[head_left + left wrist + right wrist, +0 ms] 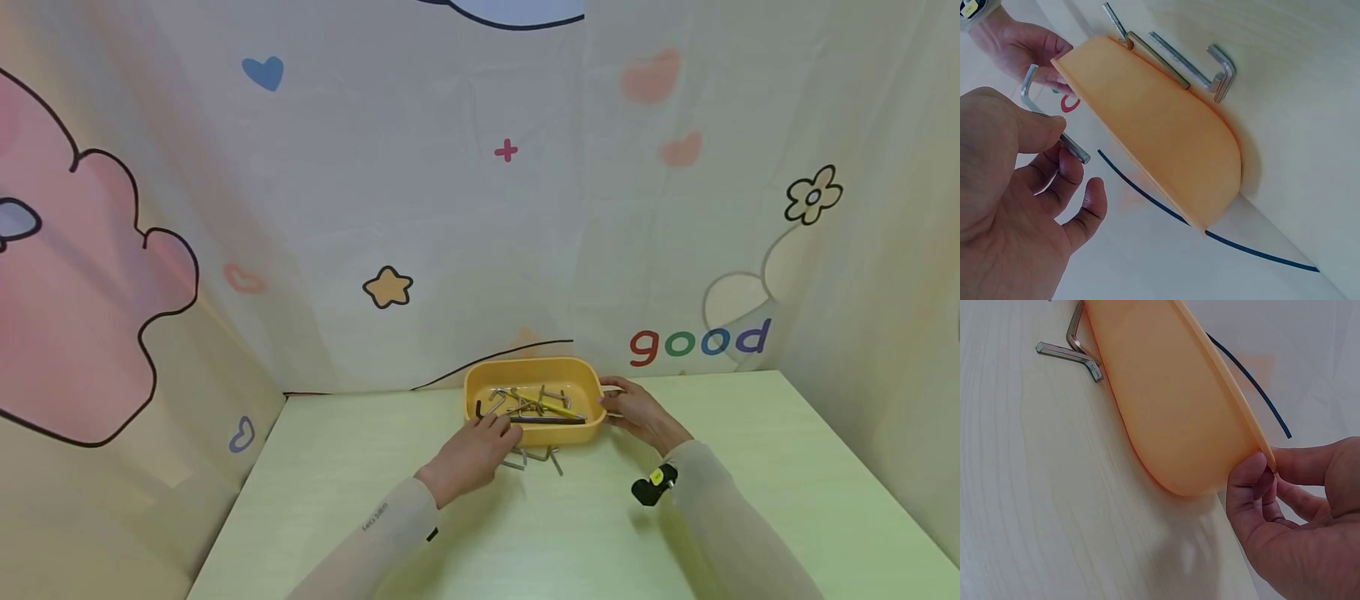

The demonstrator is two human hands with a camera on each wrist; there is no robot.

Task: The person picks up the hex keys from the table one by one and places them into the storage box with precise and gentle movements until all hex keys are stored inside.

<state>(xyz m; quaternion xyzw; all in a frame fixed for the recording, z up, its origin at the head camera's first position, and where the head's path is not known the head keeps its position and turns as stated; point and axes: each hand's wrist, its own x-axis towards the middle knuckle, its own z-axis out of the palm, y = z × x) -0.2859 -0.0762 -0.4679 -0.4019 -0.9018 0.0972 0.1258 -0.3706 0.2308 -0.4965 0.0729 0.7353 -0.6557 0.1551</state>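
A yellow plastic bin (558, 436) stands at the back of the table, with several metal hex keys (500, 402) inside it. My left hand (471, 454) is at the bin's front left. In the left wrist view it pinches an L-shaped hex key (1074, 148) between thumb and fingers, above the level of the rim. At the bin's right end, my right hand (637, 412) grips the rim, its thumb and fingers on either side of the edge in the right wrist view. Several loose hex keys (1179, 57) lie on the table along the bin's front wall.
Also in the bin are a long black hex key (547, 421) and a thin yellow stick (564, 412). Behind the bin hangs a printed cloth (450, 208), close to the table's back edge. More cloth closes off both sides.
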